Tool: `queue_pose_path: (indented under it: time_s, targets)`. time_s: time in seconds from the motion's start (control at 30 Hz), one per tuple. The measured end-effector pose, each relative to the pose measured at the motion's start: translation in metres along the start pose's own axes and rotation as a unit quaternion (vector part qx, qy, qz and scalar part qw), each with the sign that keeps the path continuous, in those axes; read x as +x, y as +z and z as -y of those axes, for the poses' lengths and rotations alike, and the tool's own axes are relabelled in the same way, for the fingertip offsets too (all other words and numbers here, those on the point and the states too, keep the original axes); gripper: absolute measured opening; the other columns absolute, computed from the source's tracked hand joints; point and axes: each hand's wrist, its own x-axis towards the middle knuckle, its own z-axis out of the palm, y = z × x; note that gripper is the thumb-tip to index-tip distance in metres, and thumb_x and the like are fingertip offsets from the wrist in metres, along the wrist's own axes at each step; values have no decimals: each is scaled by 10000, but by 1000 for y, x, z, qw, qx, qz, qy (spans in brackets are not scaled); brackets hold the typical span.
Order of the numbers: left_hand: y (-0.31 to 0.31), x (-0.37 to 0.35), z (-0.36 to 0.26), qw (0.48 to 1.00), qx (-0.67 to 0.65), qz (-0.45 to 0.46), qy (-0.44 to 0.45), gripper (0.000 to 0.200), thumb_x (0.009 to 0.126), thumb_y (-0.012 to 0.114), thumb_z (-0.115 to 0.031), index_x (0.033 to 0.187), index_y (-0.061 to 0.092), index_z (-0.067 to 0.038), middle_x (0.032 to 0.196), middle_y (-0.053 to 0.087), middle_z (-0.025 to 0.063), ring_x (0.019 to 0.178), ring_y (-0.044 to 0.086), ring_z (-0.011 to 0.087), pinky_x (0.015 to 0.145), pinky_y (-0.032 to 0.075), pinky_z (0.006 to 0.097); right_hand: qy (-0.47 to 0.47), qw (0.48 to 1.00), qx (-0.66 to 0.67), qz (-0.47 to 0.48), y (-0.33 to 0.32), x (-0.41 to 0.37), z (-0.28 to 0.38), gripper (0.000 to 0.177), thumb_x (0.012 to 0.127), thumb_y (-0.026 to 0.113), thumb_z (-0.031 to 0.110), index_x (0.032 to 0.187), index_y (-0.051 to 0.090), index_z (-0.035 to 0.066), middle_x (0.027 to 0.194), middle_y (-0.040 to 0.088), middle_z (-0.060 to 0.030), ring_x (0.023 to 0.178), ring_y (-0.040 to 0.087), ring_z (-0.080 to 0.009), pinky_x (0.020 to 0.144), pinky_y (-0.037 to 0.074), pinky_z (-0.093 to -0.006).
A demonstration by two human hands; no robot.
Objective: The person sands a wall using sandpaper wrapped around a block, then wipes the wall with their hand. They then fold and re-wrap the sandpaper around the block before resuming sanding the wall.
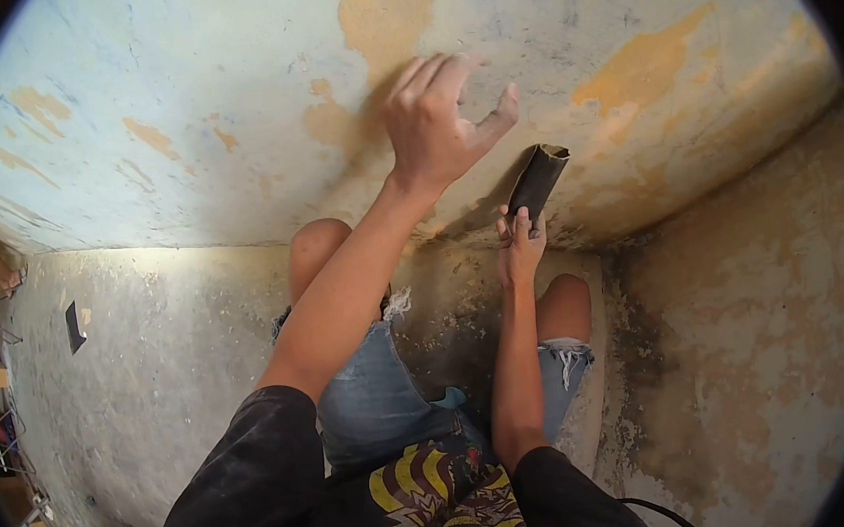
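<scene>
Counting it up: two hands, one dark roll [538, 181] that looks like a rolled-up sheet (can't say of what), one patchy wall [225, 80] with pale blue paint worn through to yellow, two bare knees, one small dark scrap [74, 326], and one black cable [665, 515].

The right hand [521, 247] sits right under the roll and is clamped around its lower end, fingers wrapped tight. The roll pokes upward out of that grip, tilted a bit, with its open top end up against the wall or very close to it. Can't tell if it actually touches.

The left hand [435, 127] is just beside the roll, up and over toward the person's left. It holds nothing. The fingers are loosely apart and bent, with the fingertips on the wall over a yellow patch, and the thumb sticks out toward the roll without reaching it.

Below the roll the person is crouched in denim shorts [373, 388]. One knee [318, 240] is off to its left past the forearm, and the other knee [566, 306] is almost straight underneath it.

The scrap lies on the concrete floor [170, 366], well away from the roll on the left-hand side. The cable runs along the bottom edge, well below the roll.
</scene>
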Motion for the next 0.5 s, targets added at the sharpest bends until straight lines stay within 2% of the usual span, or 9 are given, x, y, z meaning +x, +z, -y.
queue_pose_path:
  time_s: [0.03, 0.07, 0.13, 0.17, 0.23, 0.27, 0.33, 0.37, 0.5]
  targets:
    - [-7, -1, 3, 999, 35, -17, 2, 433, 827, 712, -335, 1140, 658, -40, 796, 545, 52, 810, 547, 225, 823, 456, 379, -8, 1000, 10, -10, -3, 0, -3, 388, 970, 660, 216, 1281, 488, 63, 1060, 648, -35, 963, 677, -162, 694, 564, -274]
    - [-4, 3, 12, 999, 34, -16, 3, 433, 827, 712, -335, 1140, 658, -40, 796, 545, 52, 810, 547, 225, 823, 456, 379, -8, 1000, 11, -11, -6, 8, -6, 388, 970, 660, 216, 1281, 488, 63, 1060, 648, -35, 963, 677, -162, 694, 564, -274]
    - [6, 3, 32, 976, 54, -197, 80, 623, 824, 662, -365, 1356, 523, -72, 1232, 496, 174, 1180, 467, 362, 985, 365, 486, -54, 998, -4, -37, 20, 6, 24, 405, 972, 657, 212, 1287, 460, 51, 1069, 644, -40, 963, 675, -168, 700, 565, -272]
    - [3, 0, 38, 977, 50, -195, 74, 623, 824, 662, -365, 1356, 523, -72, 1232, 496, 174, 1180, 467, 362, 985, 365, 486, -72, 997, 0, -20, 27, 7, 34, 396, 971, 657, 196, 1278, 466, 35, 1076, 637, -44, 967, 672, -172, 706, 569, -275]
    - [-1, 4, 45, 986, 71, -141, 61, 771, 853, 618, -408, 1503, 341, -101, 1486, 229, 229, 1394, 181, 481, 1090, 124, 664, -48, 999, 16, -10, 9, 3, 14, 397, 969, 659, 192, 1277, 467, 30, 1073, 635, -45, 967, 671, -172, 706, 572, -274]
    - [-1, 6, 45, 985, 54, -153, 66, 771, 853, 618, -408, 1503, 341, -101, 1486, 229, 229, 1394, 181, 481, 1090, 124, 664, -25, 999, 41, 8, 1, 8, 5, 398, 968, 661, 187, 1277, 469, 26, 1071, 633, -46, 967, 671, -172, 707, 575, -274]
    - [-5, 4, 42, 989, 113, -92, -5, 795, 871, 589, -462, 1532, 314, -116, 1565, 134, 243, 1461, 37, 512, 1072, 2, 747, -13, 999, 46, -23, -11, 1, -9, 415, 963, 667, 178, 1290, 468, 18, 1062, 629, -49, 954, 675, -173, 705, 584, -277]
    - [-2, 12, 40, 988, 110, -106, 11, 795, 871, 589, -462, 1532, 314, -116, 1565, 134, 243, 1461, 37, 512, 1072, 2, 747, -28, 998, 56, -13, 3, 14, 5, 415, 963, 667, 178, 1290, 468, 18, 1062, 629, -49, 954, 675, -173, 705, 584, -277]
    - [-8, 0, 32, 991, 111, -41, -65, 797, 885, 565, -469, 1552, 288, -133, 1611, 33, 246, 1479, -71, 507, 1050, -81, 764, -19, 999, 27, -2, 25, -1, 37, 435, 962, 663, 156, 1311, 448, 11, 1071, 631, -69, 936, 683, -192, 701, 595, -270]
